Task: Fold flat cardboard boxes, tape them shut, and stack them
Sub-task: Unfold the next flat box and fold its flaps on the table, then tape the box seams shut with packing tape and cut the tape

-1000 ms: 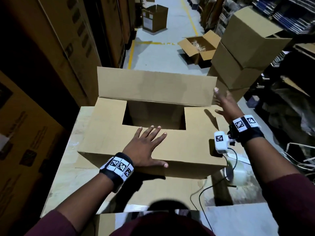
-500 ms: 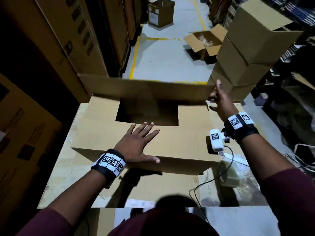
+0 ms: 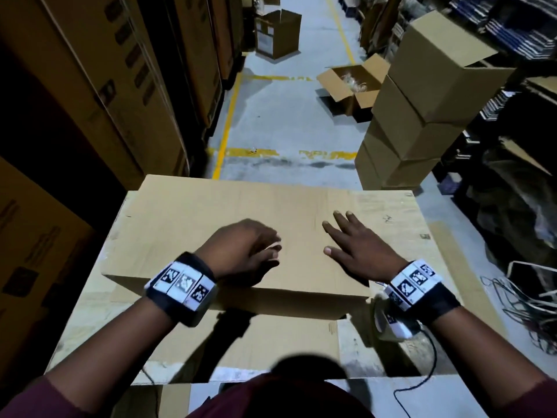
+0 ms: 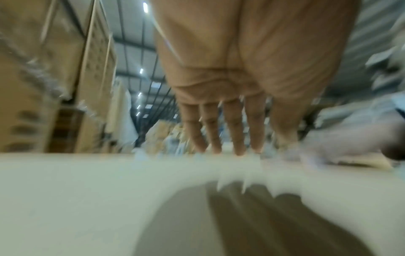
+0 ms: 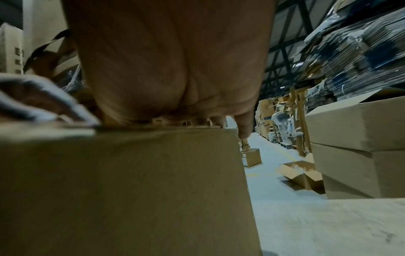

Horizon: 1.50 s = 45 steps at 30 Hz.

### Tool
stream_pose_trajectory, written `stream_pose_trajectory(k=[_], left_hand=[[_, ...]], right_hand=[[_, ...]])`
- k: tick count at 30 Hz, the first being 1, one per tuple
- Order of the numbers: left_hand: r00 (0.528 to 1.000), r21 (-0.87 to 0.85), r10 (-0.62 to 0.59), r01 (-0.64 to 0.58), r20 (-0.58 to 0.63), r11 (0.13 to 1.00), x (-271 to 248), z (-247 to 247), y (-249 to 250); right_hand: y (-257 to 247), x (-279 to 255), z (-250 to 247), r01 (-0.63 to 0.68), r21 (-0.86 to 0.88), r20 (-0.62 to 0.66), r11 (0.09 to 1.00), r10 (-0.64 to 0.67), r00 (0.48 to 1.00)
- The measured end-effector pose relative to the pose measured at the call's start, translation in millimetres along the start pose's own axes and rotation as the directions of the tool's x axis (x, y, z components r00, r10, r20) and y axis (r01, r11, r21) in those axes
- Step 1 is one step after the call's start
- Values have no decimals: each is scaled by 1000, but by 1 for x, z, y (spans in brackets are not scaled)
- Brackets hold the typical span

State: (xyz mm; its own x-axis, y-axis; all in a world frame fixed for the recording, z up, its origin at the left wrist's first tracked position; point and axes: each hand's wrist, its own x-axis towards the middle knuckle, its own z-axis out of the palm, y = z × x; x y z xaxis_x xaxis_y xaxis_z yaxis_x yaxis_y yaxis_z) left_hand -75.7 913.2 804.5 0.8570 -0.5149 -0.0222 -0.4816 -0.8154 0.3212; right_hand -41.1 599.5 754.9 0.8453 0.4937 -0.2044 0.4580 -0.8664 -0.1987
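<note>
Far flap is down now, box [image 3: 241, 236] closed on top; left hand [image 3: 244, 251] and right hand [image 3: 358, 251] press flat, fingers spread, ready for tape.

Overall light: dim warehouse — brightest on the pale aisle floor [image 3: 289, 122] beyond the box [image 3: 241, 224].
Source: ceiling strip lights [image 4: 145, 7] above the box.
Shadows: dark hand shadow falls on the box.
Blur: left wrist view heavily smeared — right wrist view softer near the box.
Edges: wide-angle bending around the box.
</note>
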Motion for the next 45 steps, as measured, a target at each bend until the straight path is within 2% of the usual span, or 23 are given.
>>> stream_pose_trajectory(k=[3, 5, 7, 9, 12, 15, 18, 23, 27, 32, 35, 37, 39, 42, 45], left_hand=[[997, 25, -25, 27, -71, 999, 45, -19, -1], [996, 94, -85, 82, 31, 992, 77, -19, -7], [957, 222, -212, 167, 197, 961, 100, -10, -15], [918, 301, -305, 224, 255, 927, 112, 5, -21], [911, 320, -312, 221, 269, 921, 110, 27, -14], [910, 215, -317, 264, 267, 940, 105, 39, -8], [918, 268, -331, 270, 218, 925, 112, 48, -13], [918, 301, -327, 254, 225, 919, 123, 44, -14], [930, 292, -301, 234, 210, 927, 118, 36, -13], [928, 326, -300, 220, 219, 919, 103, 56, -21], [929, 324, -293, 212, 226, 922, 107, 56, -24], [932, 294, -293, 225, 214, 929, 108, 56, -25], [931, 272, -289, 225, 224, 936, 106, 52, -24], [920, 236, -236, 166, 311, 958, 103, 36, -14], [918, 191, -161, 96, 361, 977, 94, 20, 4]], right_hand=[[-15, -16, 10, -155, 230, -4, 961, 160, 987], [-23, -26, 13, -228, 399, -52, 888, 270, 961], [-31, -34, 14, -288, 538, -46, 792, 369, 928], [-40, -38, 17, -331, 605, 8, 724, 410, 912], [-54, -35, 26, -389, 569, 2, 724, 472, 882], [-63, -29, 32, -405, 551, -87, 730, 533, 842], [-65, -27, 37, -379, 525, -172, 762, 531, 830], [-69, -26, 33, -474, 391, -123, 789, 555, 823], [-75, -25, 33, -558, 254, -112, 790, 597, 794], [-80, -19, 35, -616, 207, -85, 760, 641, 763], [-78, -15, 34, -608, 246, -106, 755, 645, 757], [-78, -16, 35, -577, 312, -169, 755, 642, 748], [-80, -19, 36, -546, 375, -255, 749, 650, 716], [-78, -18, 36, -493, 472, -334, 731, 666, 667], [-73, -17, 37, -370, 554, -414, 746, 632, 655]])
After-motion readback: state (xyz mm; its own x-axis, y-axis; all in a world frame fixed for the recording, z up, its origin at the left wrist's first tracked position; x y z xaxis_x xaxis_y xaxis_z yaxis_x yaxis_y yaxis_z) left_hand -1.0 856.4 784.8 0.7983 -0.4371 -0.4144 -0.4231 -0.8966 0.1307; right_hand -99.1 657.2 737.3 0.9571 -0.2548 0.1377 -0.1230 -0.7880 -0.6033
